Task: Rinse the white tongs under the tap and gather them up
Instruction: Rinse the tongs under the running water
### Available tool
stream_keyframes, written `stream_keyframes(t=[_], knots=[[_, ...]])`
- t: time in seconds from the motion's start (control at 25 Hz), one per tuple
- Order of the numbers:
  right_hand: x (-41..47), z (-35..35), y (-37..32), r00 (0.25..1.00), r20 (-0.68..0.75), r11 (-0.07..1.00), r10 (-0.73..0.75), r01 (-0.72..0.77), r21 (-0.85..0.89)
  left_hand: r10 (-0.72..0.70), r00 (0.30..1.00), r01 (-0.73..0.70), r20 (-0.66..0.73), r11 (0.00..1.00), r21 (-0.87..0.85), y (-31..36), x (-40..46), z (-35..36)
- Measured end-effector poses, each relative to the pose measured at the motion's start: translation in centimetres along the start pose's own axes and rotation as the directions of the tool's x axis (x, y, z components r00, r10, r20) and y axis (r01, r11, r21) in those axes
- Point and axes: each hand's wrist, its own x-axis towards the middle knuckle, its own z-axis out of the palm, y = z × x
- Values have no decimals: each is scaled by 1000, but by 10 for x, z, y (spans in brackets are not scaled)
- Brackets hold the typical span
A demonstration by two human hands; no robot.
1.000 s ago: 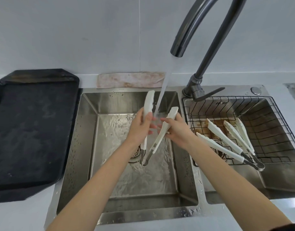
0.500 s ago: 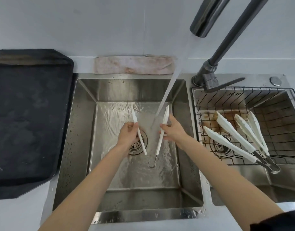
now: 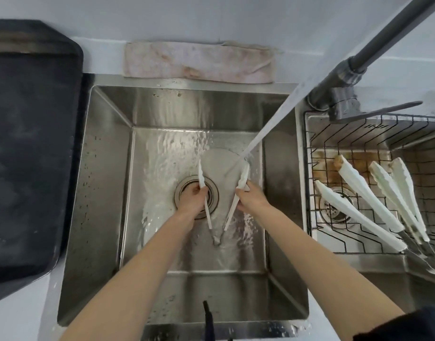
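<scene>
One pair of white tongs (image 3: 230, 212) hangs spread in a V low inside the left sink basin (image 3: 103, 193), its metal hinge pointing toward me. My left hand (image 3: 193, 199) grips the left arm of the tongs and my right hand (image 3: 250, 199) grips the right arm. Water (image 3: 273, 119) streams down from the dark tap (image 3: 359, 62) and strikes the tip of the right arm. Two more pairs of white tongs (image 3: 364, 217) lie in the black wire basket (image 3: 310, 193) in the right basin.
A black tray (image 3: 29, 148) lies on the counter left of the sink. A stained cloth (image 3: 199, 62) is spread behind the basin. The tap lever (image 3: 383, 110) juts right above the basket. A dark thin object (image 3: 207, 321) sticks up at the sink's near edge.
Both hands have lowered the tongs deeper into the basin, over the drain. The view has tilted down and closer; the tap spout is out of frame.
</scene>
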Motion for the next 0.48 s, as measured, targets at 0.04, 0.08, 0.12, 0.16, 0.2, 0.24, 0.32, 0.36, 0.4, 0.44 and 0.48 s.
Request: stream_keyframes(t=[0.04, 0.08, 0.12, 0.16, 0.2, 0.24, 0.32, 0.36, 0.4, 0.44, 0.48], knots=[[2, 1, 3, 1000, -1, 1000, 4, -4, 6, -11, 1000, 11, 3, 1000, 2, 0, -1, 0], [3, 1, 5, 1000, -4, 1000, 9, -9, 15, -26, 1000, 26, 3, 1000, -13, 0, -1, 1], [2, 1, 5, 1000, -4, 1000, 13, -13, 18, -47, 999, 48, 7, 998, -32, -1, -1, 1], [1, 1, 4, 1000, -1, 1000, 13, -13, 12, -63, 998, 64, 22, 996, -57, -2, -2, 1], [-4, 1, 1, 1000, 3, 1000, 9, -9, -3, -66, 997, 69, 41, 994, -86, -3, -3, 0], [-8, 0, -2, 1000, 0, 1000, 4, -4, -20, -69, 996, 75, 60, 992, -104, -3, -5, -1], [-19, -4, -8, 1000, -3, 998, -10, 9, -64, -63, 995, 71, 83, 992, -99, -3, -9, -3], [-24, -6, -10, 1000, 0, 995, -22, 22, -94, -54, 995, 62, 86, 994, -89, -1, -11, -5], [-31, -8, -12, 999, 6, 991, -40, 40, -128, -44, 996, 50, 81, 997, -64, 2, -14, -7], [-40, -10, -16, 998, 12, 984, -64, 65, -165, -27, 997, 28, 71, 999, -19, 5, -17, -9], [-47, -13, -20, 996, 15, 976, -90, 91, -199, -3, 998, 0, 66, 999, 38, 8, -21, -10]])
